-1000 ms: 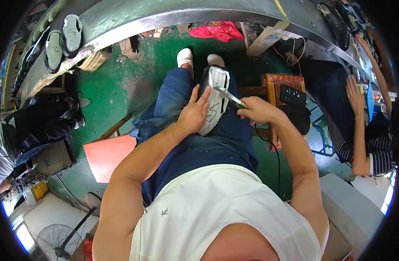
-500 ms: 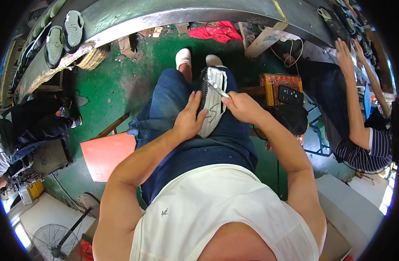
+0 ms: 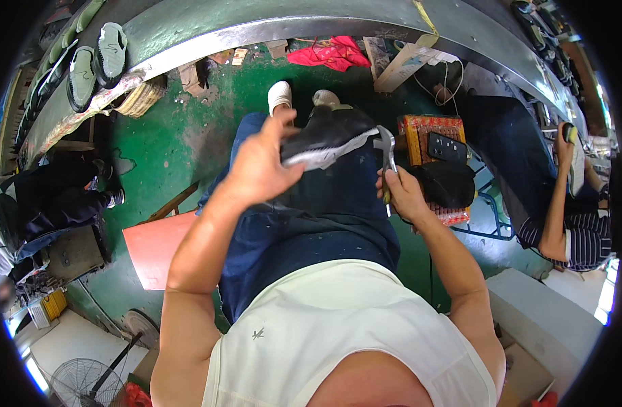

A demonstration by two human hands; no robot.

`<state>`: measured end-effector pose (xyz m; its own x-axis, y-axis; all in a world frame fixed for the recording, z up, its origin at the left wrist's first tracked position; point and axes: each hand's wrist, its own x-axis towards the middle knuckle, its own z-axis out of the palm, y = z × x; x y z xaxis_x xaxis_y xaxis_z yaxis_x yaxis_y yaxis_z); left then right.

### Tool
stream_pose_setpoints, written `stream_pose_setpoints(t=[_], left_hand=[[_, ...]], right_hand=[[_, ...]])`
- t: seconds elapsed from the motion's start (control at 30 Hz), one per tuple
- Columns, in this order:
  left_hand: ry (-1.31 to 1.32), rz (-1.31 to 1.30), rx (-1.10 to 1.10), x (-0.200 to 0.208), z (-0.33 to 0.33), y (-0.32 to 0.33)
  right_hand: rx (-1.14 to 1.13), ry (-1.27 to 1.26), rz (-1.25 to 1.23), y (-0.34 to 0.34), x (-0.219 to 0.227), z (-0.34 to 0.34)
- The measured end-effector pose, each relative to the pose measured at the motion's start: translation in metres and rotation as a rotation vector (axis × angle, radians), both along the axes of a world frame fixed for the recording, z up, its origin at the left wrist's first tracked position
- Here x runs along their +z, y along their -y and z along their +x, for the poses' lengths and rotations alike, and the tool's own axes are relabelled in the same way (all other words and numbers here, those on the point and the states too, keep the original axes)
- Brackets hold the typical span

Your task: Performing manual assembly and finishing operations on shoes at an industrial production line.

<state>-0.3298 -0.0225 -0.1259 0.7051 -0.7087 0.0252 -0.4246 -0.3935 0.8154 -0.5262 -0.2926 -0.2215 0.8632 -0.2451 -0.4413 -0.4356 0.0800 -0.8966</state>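
My left hand (image 3: 260,163) grips one end of a black shoe upper (image 3: 331,132), fingers on the far side and thumb near its pale lower edge. The shoe is tilted on its side above my thighs, its underside turned mostly out of sight. Motion blurs both the shoe and that hand a little. In my right hand (image 3: 404,193) is a pair of grey metal lasting pincers (image 3: 387,152), head upward, a yellowish part showing at the grip. The pincers' head is close beside the right end of the shoe; whether they touch I cannot tell.
A red-and-yellow patterned box (image 3: 412,139) stands at my right, with a dark phone (image 3: 446,146) and a black cloth-like bundle (image 3: 443,183) on it. Ahead runs a long metal bench (image 3: 256,30), with shoes (image 3: 112,51) at its left. A co-worker in a striped sleeve (image 3: 582,234) sits at right.
The shoe has turned from its pale underside facing up to its black upper showing, and my left hand has moved up and left. My right hand has drawn the pincers rightward, off the shoe's underside.
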Motion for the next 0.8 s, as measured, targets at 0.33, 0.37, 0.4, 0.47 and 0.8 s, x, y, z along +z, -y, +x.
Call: stream_pose_setpoints(t=[0.33, 0.37, 0.4, 0.47, 0.8], left_hand=[[-0.488, 0.115, 0.12, -0.068, 0.048, 0.091], [-0.642, 0.118, 0.092, -0.103, 0.037, 0.081], [-0.6, -0.051, 0.103, -0.118, 0.015, 0.068], [-0.537, -0.119, 0.123, -0.114, -0.019, 0.03], [0.133, -0.018, 0.118, -0.081, -0.065, 0.008]], right_hand=[[0.232, 0.019, -0.014, -0.003, 0.018, -0.003], [0.295, -0.025, -0.138, -0.006, 0.023, -0.003], [0.345, -0.069, -0.261, -0.006, 0.028, -0.002], [0.443, -0.079, -0.314, -0.007, 0.049, 0.007], [0.936, -0.024, -0.597, -0.01, 0.086, 0.065]])
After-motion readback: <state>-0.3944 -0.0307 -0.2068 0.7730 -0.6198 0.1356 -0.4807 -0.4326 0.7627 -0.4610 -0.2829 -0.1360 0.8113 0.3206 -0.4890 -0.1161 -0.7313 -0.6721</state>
